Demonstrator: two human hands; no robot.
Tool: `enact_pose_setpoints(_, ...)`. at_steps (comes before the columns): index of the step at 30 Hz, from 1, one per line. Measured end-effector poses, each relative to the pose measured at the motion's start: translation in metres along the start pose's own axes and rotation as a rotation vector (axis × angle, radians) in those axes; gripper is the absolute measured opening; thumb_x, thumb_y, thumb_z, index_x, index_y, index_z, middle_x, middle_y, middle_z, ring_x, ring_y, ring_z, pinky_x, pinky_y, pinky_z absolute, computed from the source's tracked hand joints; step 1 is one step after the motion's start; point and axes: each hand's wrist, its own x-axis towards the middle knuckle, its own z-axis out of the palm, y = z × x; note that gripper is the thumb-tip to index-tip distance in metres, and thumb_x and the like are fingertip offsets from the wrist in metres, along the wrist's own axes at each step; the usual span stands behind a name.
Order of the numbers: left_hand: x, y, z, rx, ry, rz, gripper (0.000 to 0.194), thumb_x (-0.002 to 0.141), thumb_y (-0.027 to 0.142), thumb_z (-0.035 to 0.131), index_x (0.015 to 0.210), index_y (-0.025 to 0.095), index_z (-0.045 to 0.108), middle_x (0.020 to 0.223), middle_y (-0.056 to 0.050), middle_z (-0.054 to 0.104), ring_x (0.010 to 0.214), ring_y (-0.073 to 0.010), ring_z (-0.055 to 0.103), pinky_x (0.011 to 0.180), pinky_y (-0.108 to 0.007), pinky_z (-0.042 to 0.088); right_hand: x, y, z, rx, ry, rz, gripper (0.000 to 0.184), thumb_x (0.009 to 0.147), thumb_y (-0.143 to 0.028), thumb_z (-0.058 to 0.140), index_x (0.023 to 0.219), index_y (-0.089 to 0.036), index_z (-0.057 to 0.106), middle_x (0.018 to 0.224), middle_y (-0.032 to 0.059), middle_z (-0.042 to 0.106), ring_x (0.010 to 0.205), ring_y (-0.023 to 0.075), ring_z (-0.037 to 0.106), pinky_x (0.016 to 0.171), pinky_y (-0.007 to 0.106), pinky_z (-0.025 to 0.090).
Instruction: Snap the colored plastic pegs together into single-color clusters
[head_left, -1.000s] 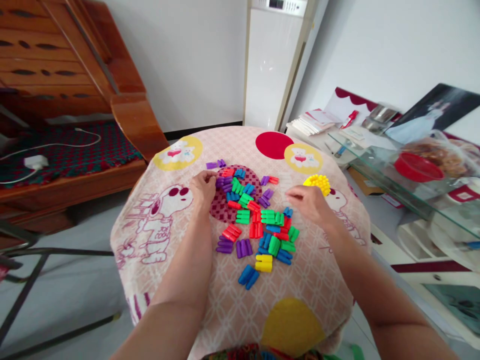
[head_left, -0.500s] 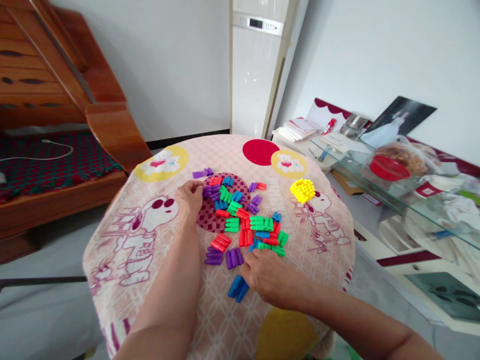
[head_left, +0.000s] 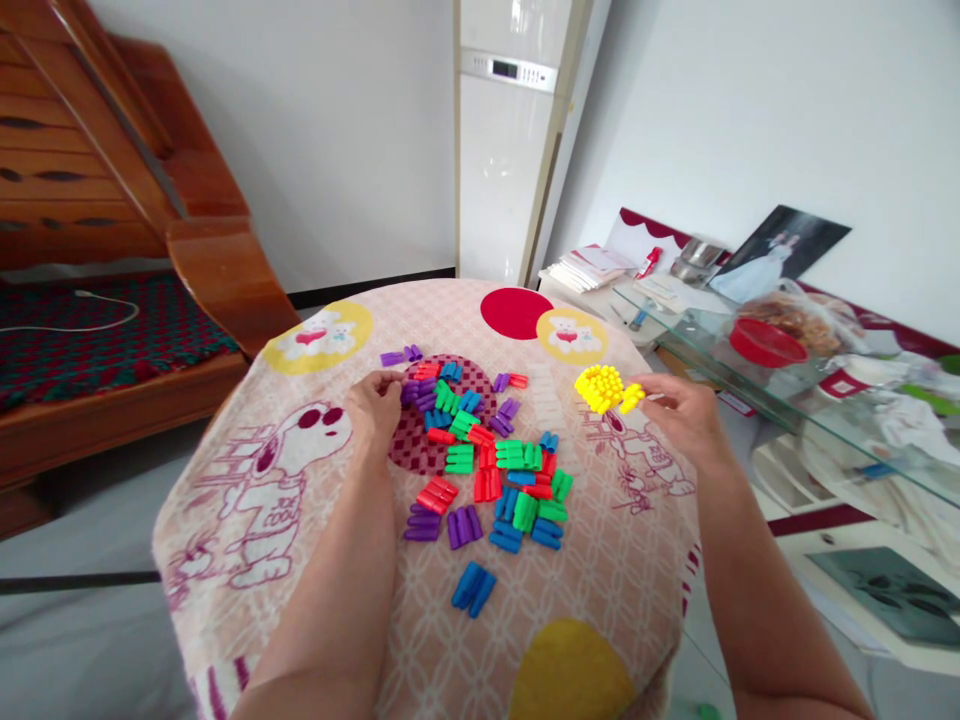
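My right hand [head_left: 679,410] is at the right side of the round table. Its thumb and fingers pinch a small yellow plastic piece [head_left: 632,397], close beside a compact cluster of yellow pieces [head_left: 598,388]. My left hand [head_left: 377,400] rests at the left edge of the scattered pieces, fingers closed together. Its fingertips lie next to purple plastic pieces [head_left: 418,394]; whatever they pinch is hidden. Around the middle lie ribbed green pieces [head_left: 514,454], red pieces [head_left: 487,485] and blue pieces [head_left: 506,535]. Another blue group [head_left: 473,588] lies apart, nearer to me.
A patterned cloth [head_left: 315,580] covers the table. On the left stands a wooden bench [head_left: 217,260]. To the right, a glass-topped stand [head_left: 697,345] carries papers, a red bowl [head_left: 769,342] and a photo [head_left: 784,250]. A white upright appliance [head_left: 499,170] stands behind.
My right hand has left the blue and green pieces near the front and moved right to the yellow cluster, now pinching a yellow piece. My left hand has stayed by the purple pieces.
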Motion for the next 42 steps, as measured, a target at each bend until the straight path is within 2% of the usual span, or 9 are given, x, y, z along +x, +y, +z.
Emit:
enact_pose_setpoints(3, 0.0, 0.0, 0.001, 0.001, 0.004, -0.017, 0.03, 0.076, 0.023, 0.054, 0.092, 0.018, 0.078, 0.081, -0.004, 0.076, 0.073, -0.0188, 0.067, 0.068, -0.027, 0.048, 0.021, 0.049, -0.007, -0.038, 0.115, 0.144, 0.035, 0.068, -0.026, 0.063, 0.097, -0.013, 0.077, 0.094, 0.0112, 0.078, 0.081, 0.0238, 0.072, 0.074, 0.034, 0.057)
enact_pose_setpoints(7, 0.001, -0.002, 0.001, 0.008, 0.005, -0.013, 0.03, 0.076, 0.024, 0.053, 0.093, 0.019, 0.078, 0.081, -0.005, 0.076, 0.072, -0.0187, 0.066, 0.067, -0.027, 0.048, 0.04, 0.088, 0.002, -0.034, 0.113, 0.325, 0.037, 0.063, -0.022, 0.061, 0.095, -0.012, 0.076, 0.094, 0.0143, 0.078, 0.083, 0.0269, 0.073, 0.074, 0.036, 0.058)
enact_pose_setpoints(16, 0.003, -0.006, 0.001, 0.018, 0.001, -0.001, 0.03, 0.078, 0.029, 0.055, 0.094, 0.02, 0.078, 0.08, -0.004, 0.076, 0.072, -0.0192, 0.067, 0.073, -0.028, 0.05, 0.058, 0.092, 0.031, 0.089, -0.058, 0.378, 0.034, 0.069, -0.026, 0.06, 0.095, -0.01, 0.076, 0.091, 0.0154, 0.077, 0.084, 0.0262, 0.073, 0.077, 0.038, 0.059)
enact_pose_setpoints(22, 0.003, -0.007, 0.002, 0.007, -0.002, 0.001, 0.03, 0.077, 0.027, 0.054, 0.093, 0.019, 0.078, 0.081, -0.004, 0.076, 0.072, -0.0189, 0.067, 0.071, -0.028, 0.049, 0.052, 0.101, 0.034, 0.006, 0.053, 0.401, 0.041, 0.071, -0.021, 0.053, 0.105, -0.011, 0.074, 0.1, 0.0156, 0.077, 0.088, 0.0259, 0.073, 0.079, 0.04, 0.06)
enact_pose_setpoints(26, 0.002, -0.006, 0.003, -0.004, 0.0, 0.004, 0.031, 0.077, 0.025, 0.053, 0.094, 0.017, 0.078, 0.082, -0.005, 0.076, 0.073, -0.0186, 0.067, 0.069, -0.027, 0.049, 0.031, 0.086, 0.037, -0.167, 0.204, 0.289, 0.037, 0.074, -0.028, 0.054, 0.1, -0.012, 0.075, 0.103, 0.0151, 0.077, 0.098, 0.0289, 0.071, 0.093, 0.046, 0.055)
enact_pose_setpoints(30, 0.001, -0.005, 0.003, -0.012, 0.015, 0.013, 0.03, 0.076, 0.023, 0.053, 0.091, 0.018, 0.079, 0.081, -0.004, 0.076, 0.074, -0.0188, 0.067, 0.073, -0.028, 0.051, -0.011, 0.046, 0.054, -0.136, 0.05, 0.156, 0.031, 0.08, -0.038, 0.056, 0.092, -0.019, 0.077, 0.094, 0.0101, 0.078, 0.091, 0.0273, 0.072, 0.089, 0.042, 0.056)
enact_pose_setpoints(35, 0.001, -0.004, 0.0, -0.036, 0.031, -0.018, 0.03, 0.076, 0.022, 0.053, 0.092, 0.017, 0.078, 0.085, -0.004, 0.077, 0.078, -0.0194, 0.069, 0.076, -0.028, 0.052, -0.066, 0.003, 0.091, 0.03, -0.176, 0.067, 0.052, 0.082, -0.047, 0.064, 0.125, -0.018, 0.067, 0.122, 0.0141, 0.071, 0.111, 0.0284, 0.067, 0.098, 0.046, 0.053)
enact_pose_setpoints(38, 0.002, -0.005, -0.004, -0.062, 0.06, -0.065, 0.031, 0.076, 0.021, 0.053, 0.095, 0.016, 0.077, 0.089, -0.006, 0.077, 0.082, -0.0202, 0.071, 0.079, -0.029, 0.052, -0.087, -0.012, 0.116, 0.043, -0.183, 0.026, 0.061, 0.084, -0.049, 0.064, 0.136, -0.017, 0.058, 0.14, 0.0163, 0.059, 0.13, 0.03, 0.055, 0.11, 0.052, 0.043)
enact_pose_setpoints(42, 0.006, -0.011, -0.007, -0.07, 0.095, -0.108, 0.033, 0.075, 0.019, 0.055, 0.099, 0.016, 0.077, 0.094, -0.008, 0.078, 0.089, -0.022, 0.072, 0.086, -0.032, 0.053, -0.093, -0.033, 0.153, 0.075, -0.158, 0.007, 0.061, 0.087, -0.048, 0.062, 0.138, -0.016, 0.055, 0.143, 0.0182, 0.055, 0.135, 0.0305, 0.05, 0.114, 0.054, 0.039)
